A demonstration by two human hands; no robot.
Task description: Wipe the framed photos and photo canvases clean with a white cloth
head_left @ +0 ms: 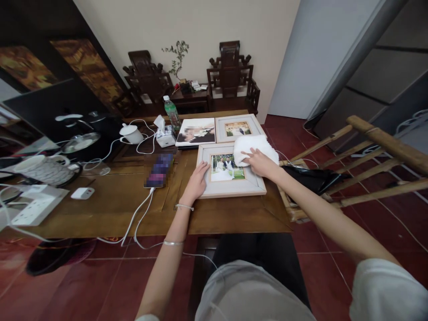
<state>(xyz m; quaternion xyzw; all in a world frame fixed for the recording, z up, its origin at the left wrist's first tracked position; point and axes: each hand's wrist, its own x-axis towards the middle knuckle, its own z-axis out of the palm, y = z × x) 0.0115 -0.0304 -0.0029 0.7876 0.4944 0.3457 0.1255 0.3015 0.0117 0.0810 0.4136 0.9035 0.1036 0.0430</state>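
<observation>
A picture frame (pixel 214 190) with a pale, wide border lies face up near the table's front edge, a photo of two people in its middle. My left hand (pixel 196 182) grips its left side, fingers curled over the border. On the upper right of the frame sits a folded, fluffy white cloth (pixel 245 146). My right hand (pixel 261 164) is closed on this cloth and presses it against the frame, covering that corner. Just behind lie a second picture frame (pixel 222 123) and a photo panel (pixel 197 126), side by side.
Left on the wooden table (pixel 113 205) are a charging phone (pixel 159 170), a tissue box (pixel 165 137), a green-labelled bottle (pixel 171 111), a lidded white cup (pixel 131 133), a kettle (pixel 47 168) and a power strip (pixel 38 205) with cables. A bamboo chair (pixel 371 133) stands at the right.
</observation>
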